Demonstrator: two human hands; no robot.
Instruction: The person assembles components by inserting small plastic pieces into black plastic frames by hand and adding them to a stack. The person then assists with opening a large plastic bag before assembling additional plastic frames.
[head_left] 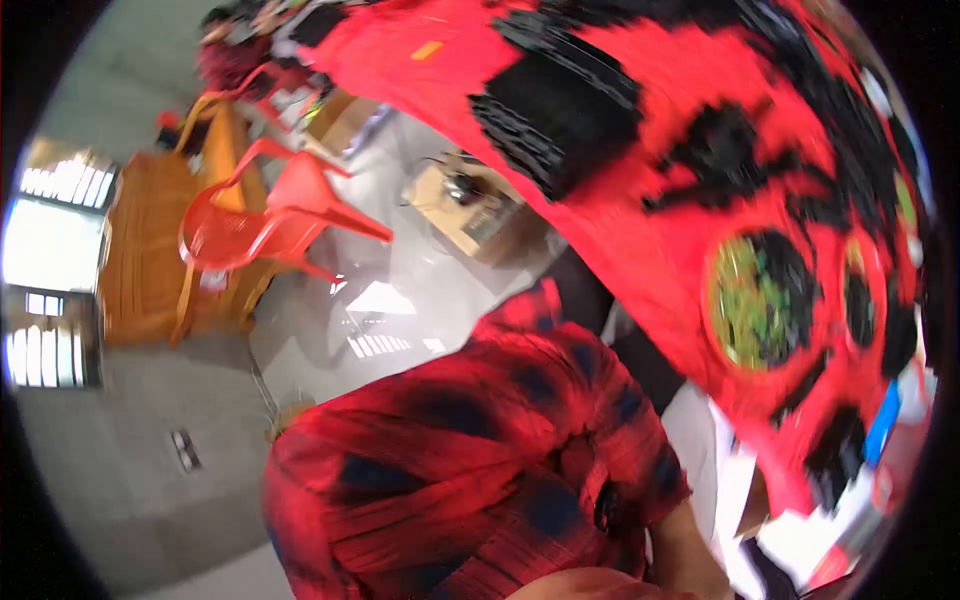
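Neither of my hands shows in the picture. A bare forearm point(685, 550) leaves a red and dark-blue plaid sleeve point(620, 410) and runs out of the lower edge; I cannot tell which arm it is. Closest to the sleeve is a table with a bright red cover point(640, 255). On it lie a stack of black folded pieces point(570, 110), a tangle of black pieces point(725, 150) and a round tray point(722, 345) holding green and black bits. The picture is blurred, so small parts are hard to name.
A second round tray point(860, 300) and more black pieces point(840, 450) lie toward the right. On the floor stand a cardboard box point(480, 235) with a dark object on top, a red plastic chair point(225, 225) and a wooden bench point(150, 250). A person point(235, 60) is at the far left.
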